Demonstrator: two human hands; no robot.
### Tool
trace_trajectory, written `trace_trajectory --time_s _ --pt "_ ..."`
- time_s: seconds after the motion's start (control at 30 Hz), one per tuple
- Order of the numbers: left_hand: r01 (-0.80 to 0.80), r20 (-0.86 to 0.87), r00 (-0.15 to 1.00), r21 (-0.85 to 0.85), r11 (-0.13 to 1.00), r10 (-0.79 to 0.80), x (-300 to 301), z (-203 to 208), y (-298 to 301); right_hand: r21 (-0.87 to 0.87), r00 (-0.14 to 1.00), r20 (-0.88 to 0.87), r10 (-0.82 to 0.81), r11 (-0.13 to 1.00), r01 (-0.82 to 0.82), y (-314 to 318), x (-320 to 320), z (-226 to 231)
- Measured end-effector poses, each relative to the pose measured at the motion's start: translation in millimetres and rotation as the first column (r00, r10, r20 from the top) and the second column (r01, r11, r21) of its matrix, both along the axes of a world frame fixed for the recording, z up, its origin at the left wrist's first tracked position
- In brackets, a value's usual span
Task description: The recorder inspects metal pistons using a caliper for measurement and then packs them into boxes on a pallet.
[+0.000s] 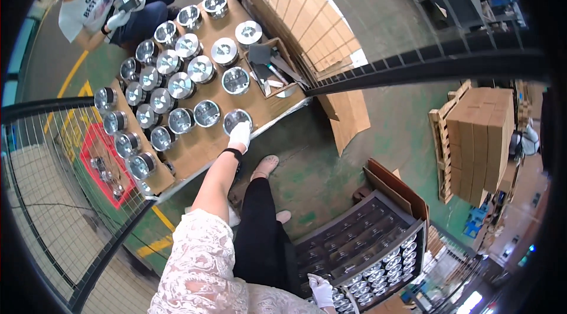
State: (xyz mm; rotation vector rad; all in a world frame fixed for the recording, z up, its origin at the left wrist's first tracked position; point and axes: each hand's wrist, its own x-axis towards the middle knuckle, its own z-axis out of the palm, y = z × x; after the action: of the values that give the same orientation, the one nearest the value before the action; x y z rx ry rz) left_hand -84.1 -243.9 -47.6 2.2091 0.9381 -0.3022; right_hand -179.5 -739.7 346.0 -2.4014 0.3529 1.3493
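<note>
My left hand (240,135), in a white glove, has its fingers closed on the near rim of a silver piston (237,118). This piston stands at the front edge of a cardboard-covered table (195,157), where several more pistons (207,113) stand in loose rows. My right hand (321,291), also gloved in white, is low in the picture beside a crate of pistons (378,275). Its fingers are loosely bent and apart, with nothing visible in them.
An open box (273,69) of tools sits at the table's right corner. Mesh fencing (65,202) flanks the table, and a red tray (106,166) lies beyond it. Across the table a person (97,4) handles a dark part. Cartons (481,137) stand on a pallet at right.
</note>
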Motion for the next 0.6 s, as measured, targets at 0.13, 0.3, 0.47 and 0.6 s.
trace_trajectory --time_s 0.13,0.3,0.47,0.6 --pt "-0.037 0.01 0.999 0.298 0.954 0.035 -6 0 32 -0.064 0.983 0.06 0.173 0.983 -0.169 7 32 -6" --pt "-0.119 0.088 0.991 0.227 0.967 0.102 3 29 17 -0.097 0.971 0.093 0.222 0.972 -0.213 26 50 -11" --pt "-0.21 -0.013 0.975 0.252 0.945 0.22 -28 74 -23 0.023 0.961 0.189 0.2 0.978 -0.208 29 74 -32" --pt "0.002 -0.314 0.949 0.091 0.996 0.027 -28 136 -61 0.07 0.875 0.426 0.23 0.956 -0.286 13 95 -55"
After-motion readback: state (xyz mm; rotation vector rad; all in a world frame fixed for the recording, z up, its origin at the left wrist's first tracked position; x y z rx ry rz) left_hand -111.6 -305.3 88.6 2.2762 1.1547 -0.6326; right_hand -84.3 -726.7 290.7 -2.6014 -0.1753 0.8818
